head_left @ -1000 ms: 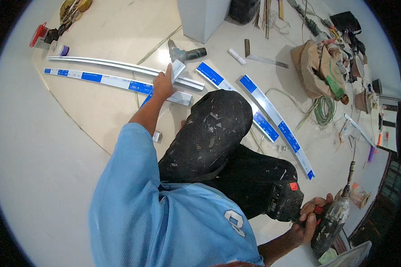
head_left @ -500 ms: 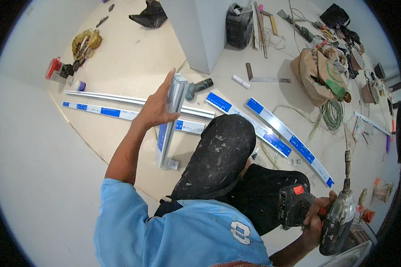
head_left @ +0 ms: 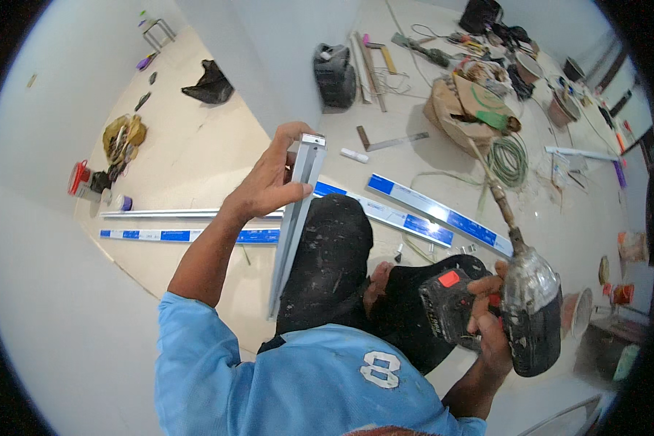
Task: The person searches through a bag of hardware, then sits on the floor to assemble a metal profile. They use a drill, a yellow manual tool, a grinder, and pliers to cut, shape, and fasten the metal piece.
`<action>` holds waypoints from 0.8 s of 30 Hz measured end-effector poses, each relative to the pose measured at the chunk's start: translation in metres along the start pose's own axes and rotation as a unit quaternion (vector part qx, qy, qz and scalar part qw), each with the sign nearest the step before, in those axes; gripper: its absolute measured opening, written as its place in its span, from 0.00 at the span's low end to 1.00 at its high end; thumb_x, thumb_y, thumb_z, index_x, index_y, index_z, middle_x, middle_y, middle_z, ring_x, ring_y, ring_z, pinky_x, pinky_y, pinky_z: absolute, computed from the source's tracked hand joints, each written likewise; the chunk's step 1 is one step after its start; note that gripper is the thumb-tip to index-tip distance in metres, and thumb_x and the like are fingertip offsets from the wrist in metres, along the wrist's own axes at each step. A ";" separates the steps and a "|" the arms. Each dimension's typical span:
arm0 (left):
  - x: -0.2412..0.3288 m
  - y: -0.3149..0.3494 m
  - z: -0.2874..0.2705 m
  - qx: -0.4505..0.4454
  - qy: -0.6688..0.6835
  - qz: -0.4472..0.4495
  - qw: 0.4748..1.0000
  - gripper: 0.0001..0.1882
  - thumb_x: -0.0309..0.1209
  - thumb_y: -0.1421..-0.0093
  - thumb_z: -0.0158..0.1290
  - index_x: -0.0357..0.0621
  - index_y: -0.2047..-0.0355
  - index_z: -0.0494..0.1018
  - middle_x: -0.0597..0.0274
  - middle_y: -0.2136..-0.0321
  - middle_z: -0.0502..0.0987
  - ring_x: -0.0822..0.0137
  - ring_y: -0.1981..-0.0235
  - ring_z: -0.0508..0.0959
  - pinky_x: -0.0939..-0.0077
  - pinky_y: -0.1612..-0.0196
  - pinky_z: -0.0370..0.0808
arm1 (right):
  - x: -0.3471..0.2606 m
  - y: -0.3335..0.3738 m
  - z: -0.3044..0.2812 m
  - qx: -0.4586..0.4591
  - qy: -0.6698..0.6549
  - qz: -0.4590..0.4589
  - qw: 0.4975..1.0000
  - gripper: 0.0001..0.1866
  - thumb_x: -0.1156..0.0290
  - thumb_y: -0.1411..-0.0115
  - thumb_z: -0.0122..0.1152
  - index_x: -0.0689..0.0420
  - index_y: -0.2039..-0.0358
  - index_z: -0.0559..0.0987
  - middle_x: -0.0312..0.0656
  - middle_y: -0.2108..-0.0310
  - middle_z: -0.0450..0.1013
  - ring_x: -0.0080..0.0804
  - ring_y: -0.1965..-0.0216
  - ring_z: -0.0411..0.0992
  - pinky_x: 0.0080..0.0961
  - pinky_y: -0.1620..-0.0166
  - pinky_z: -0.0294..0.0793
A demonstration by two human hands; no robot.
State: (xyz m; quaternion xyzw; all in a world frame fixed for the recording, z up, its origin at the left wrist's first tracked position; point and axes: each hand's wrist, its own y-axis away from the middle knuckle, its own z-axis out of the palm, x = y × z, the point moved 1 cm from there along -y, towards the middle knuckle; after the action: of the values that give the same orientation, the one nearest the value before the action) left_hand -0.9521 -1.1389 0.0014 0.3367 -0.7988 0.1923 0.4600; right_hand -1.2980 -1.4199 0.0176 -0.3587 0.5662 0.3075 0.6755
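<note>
My left hand (head_left: pixel 272 178) is wrapped round the upper part of a silvery metal channel (head_left: pixel 295 218), thumb on one side and fingers on the other. The channel stands nearly upright beside my left knee, with its end piece facing up. In my right hand (head_left: pixel 489 312) is a cordless drill (head_left: pixel 532 305), gripped at its handle, with a dark battery pack (head_left: pixel 454 301) bearing a red patch. A long bit (head_left: pixel 495 189) points up and away from me to the left. Drill and channel are apart.
Metal strips with blue labels lie on the floor left (head_left: pixel 178 235) and ahead (head_left: pixel 439 211). Beyond are a metal square (head_left: pixel 396 142), a white tube (head_left: pixel 354 155), a brown sack (head_left: pixel 454 116), a coiled green hose (head_left: pixel 506 161) and a black jerrycan (head_left: pixel 334 76). A wall corner (head_left: pixel 283 65) juts in.
The channel has shifted right, closer to my knee, with my left hand still round it. The drill has come up and left, its bit now tilted leftward. The view has turned somewhat right.
</note>
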 end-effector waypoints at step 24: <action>-0.035 -0.064 0.072 -0.112 0.015 0.093 0.989 0.32 0.40 0.38 0.56 0.47 0.34 0.68 0.54 0.41 0.72 0.57 0.36 0.69 0.60 0.30 0.64 | 0.125 0.095 -0.157 0.271 0.504 0.129 0.810 0.44 0.77 0.49 0.72 0.61 0.29 0.69 0.57 0.41 0.77 0.54 0.36 0.75 0.46 0.30 0.69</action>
State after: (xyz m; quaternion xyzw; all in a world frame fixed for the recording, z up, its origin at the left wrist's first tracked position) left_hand -0.9381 -1.2157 -0.0651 0.2048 -0.8359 0.1485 0.4871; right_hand -1.4404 -1.4970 -0.1341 -0.1896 0.9284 0.0023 0.3196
